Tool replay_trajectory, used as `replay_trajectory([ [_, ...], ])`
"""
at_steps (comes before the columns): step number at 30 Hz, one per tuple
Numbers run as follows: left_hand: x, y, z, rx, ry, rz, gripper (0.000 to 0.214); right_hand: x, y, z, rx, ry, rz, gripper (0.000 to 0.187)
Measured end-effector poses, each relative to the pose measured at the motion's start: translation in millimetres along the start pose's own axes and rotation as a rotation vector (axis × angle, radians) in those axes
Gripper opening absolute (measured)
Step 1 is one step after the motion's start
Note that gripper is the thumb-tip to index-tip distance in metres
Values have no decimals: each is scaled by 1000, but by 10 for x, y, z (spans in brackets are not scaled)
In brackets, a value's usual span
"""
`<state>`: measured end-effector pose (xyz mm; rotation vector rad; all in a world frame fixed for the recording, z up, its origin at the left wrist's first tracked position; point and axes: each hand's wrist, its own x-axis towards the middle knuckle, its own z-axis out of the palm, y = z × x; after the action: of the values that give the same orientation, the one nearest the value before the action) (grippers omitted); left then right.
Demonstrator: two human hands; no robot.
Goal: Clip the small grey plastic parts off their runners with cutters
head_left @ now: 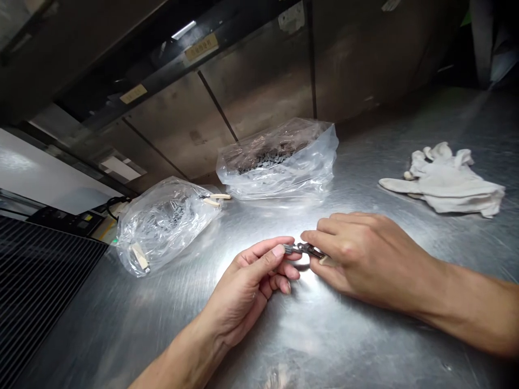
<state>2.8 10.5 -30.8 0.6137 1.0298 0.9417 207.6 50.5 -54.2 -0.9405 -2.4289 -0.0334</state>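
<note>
My left hand (253, 281) and my right hand (357, 254) meet over a steel table (365, 335), each pinching one end of a small dark metal part (300, 249). The left thumb and forefinger grip its left end; the right fingers close on its right end, where something pale shows under them. Both hands hover just above the bright lit patch of the table.
Two clear plastic bags hold several small dark parts: one at the left (164, 221), one behind the hands (279, 159). A pair of white cloth gloves (446, 181) lies at the right. A black ribbed surface (36, 281) borders the table's left edge.
</note>
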Motion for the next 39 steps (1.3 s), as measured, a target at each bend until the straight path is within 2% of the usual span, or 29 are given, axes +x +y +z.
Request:
replay_trajectory([
  [7, 15, 20, -21, 84, 9, 2, 17, 16, 39, -19, -51, 1, 114, 15],
  [13, 11, 28, -15, 102, 6, -3, 18, 28, 9, -23, -61, 32, 10, 12],
  [21, 26, 38, -5, 123, 18, -19, 18, 24, -4, -40, -154, 47, 17, 15],
  [35, 18, 41, -1, 59, 43, -43, 18, 26, -9, -38, -46, 24, 17, 12],
  [39, 23, 35, -3, 64, 49, -43, 20, 34, -4, -50, -74, 51, -24, 11],
])
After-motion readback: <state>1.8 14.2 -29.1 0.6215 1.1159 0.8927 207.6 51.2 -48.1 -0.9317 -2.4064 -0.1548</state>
